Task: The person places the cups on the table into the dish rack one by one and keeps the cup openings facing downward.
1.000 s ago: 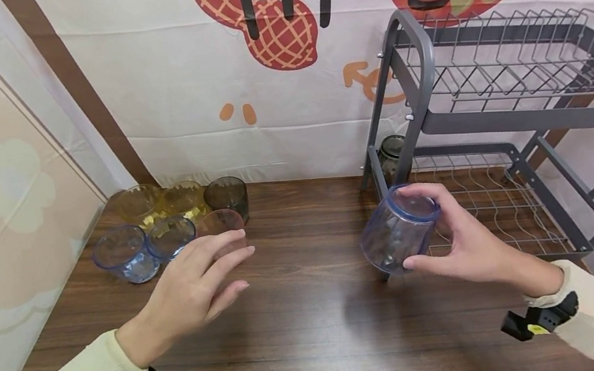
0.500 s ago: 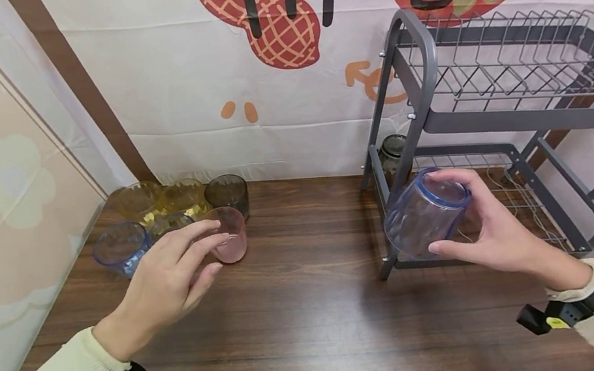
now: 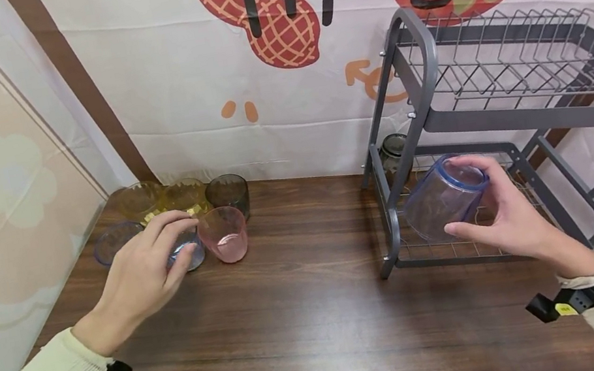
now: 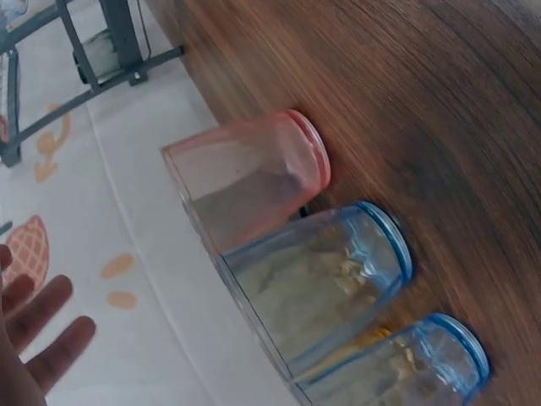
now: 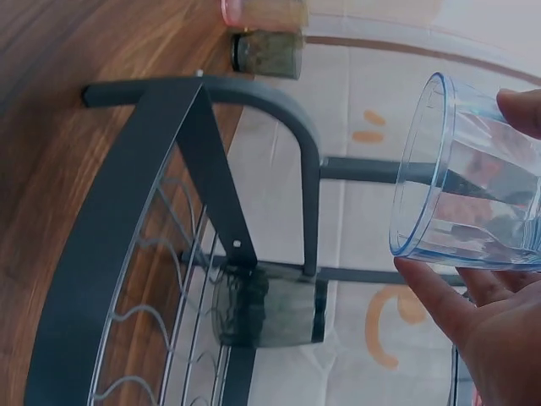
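Note:
My right hand (image 3: 508, 218) grips a clear blue-tinted cup (image 3: 437, 208) between thumb and fingers. The cup is tilted with its base up, in front of the lower tier of a grey dish rack (image 3: 500, 118). In the right wrist view its rim (image 5: 418, 169) faces left, towards the rack. My left hand (image 3: 141, 282) is over the left of the table, fingers loosely bent and holding nothing. Closest to it are a blue cup (image 3: 190, 256), partly hidden by the fingers, and a second blue cup (image 3: 112, 243). A pink cup (image 3: 225, 239) stands upright beside them.
Behind these stand two yellow cups (image 3: 139, 198) and a dark grey cup (image 3: 229, 196). Another dark cup (image 5: 275, 309) sits upside down on the rack's lower tier, behind the side post. Wire slots (image 3: 513, 58) form the upper tier. A printed cloth (image 3: 287, 127) hangs behind.
My right hand has carried the blue cup right and slightly up, to the rack's lower tier. My left hand has moved left, away from the pink cup, leaving it in full sight.

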`<action>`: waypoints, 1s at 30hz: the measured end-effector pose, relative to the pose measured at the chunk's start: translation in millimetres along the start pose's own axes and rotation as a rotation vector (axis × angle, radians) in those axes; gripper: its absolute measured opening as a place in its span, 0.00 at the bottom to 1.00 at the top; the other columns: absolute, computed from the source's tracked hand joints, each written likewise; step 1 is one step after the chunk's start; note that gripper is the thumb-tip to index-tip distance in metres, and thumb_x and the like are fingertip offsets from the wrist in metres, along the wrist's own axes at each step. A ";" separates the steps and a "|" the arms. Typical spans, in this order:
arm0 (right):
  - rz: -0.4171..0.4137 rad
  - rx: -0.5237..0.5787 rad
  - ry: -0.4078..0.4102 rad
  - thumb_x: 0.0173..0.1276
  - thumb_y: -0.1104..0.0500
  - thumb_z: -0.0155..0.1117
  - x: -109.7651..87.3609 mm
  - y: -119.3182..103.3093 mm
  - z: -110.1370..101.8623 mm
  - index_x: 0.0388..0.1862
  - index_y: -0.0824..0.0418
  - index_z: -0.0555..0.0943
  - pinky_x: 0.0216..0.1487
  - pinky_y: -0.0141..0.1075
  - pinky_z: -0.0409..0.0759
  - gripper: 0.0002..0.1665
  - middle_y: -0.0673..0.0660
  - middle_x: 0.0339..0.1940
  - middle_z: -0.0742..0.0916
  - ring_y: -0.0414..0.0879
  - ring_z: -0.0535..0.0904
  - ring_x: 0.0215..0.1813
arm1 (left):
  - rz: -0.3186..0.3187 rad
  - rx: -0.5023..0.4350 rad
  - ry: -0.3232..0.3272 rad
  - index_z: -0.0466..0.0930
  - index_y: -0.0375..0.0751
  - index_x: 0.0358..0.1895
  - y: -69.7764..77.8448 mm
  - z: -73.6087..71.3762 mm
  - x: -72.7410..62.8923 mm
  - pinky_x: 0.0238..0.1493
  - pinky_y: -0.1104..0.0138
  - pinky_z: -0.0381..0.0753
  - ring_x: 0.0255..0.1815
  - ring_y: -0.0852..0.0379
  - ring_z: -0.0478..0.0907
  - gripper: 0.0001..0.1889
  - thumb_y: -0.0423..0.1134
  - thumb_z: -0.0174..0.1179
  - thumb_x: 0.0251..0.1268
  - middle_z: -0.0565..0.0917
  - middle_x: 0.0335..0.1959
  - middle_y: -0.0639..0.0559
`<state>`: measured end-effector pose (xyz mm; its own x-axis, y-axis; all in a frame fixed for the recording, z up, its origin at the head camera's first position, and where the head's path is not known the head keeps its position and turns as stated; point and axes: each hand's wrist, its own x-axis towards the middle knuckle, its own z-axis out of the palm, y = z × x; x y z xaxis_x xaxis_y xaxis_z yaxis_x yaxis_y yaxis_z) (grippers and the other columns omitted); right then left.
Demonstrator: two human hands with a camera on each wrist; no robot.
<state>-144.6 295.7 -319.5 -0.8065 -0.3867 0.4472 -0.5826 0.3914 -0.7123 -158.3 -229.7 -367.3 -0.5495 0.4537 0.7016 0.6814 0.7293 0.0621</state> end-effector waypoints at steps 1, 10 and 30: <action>0.012 -0.015 0.003 0.44 0.85 0.72 0.0 1.5 -1.4 0.76 0.67 0.58 0.47 0.23 0.83 0.60 0.54 0.68 0.71 0.42 0.78 0.54 | -0.016 0.009 -0.002 0.81 0.36 0.56 -1.4 -0.3 -0.9 0.27 0.51 0.79 0.32 0.44 0.82 0.26 0.54 0.41 0.82 0.81 0.56 0.42; 0.110 -0.085 0.025 0.51 0.81 0.73 1.3 17.4 -13.2 0.78 0.59 0.56 0.49 0.20 0.80 0.58 0.50 0.66 0.70 0.41 0.77 0.55 | -0.120 0.055 -0.034 0.80 0.37 0.56 -12.0 -2.5 -6.8 0.30 0.48 0.79 0.28 0.42 0.80 0.25 0.54 0.43 0.81 0.80 0.56 0.42; 0.311 -0.254 0.166 0.62 0.65 0.75 15.2 60.9 -43.4 0.77 0.63 0.54 0.46 0.13 0.74 0.51 0.60 0.63 0.71 0.29 0.71 0.52 | -0.478 0.037 -0.125 0.77 0.33 0.58 -67.2 -16.2 -25.7 0.41 0.37 0.75 0.50 0.32 0.77 0.16 0.40 0.53 0.77 0.77 0.56 0.35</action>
<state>-196.7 349.9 -332.6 -0.9405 -0.0866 0.3285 -0.2992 0.6692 -0.6802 -182.2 -298.6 -378.0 -0.8516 0.1199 0.5104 0.3225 0.8874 0.3296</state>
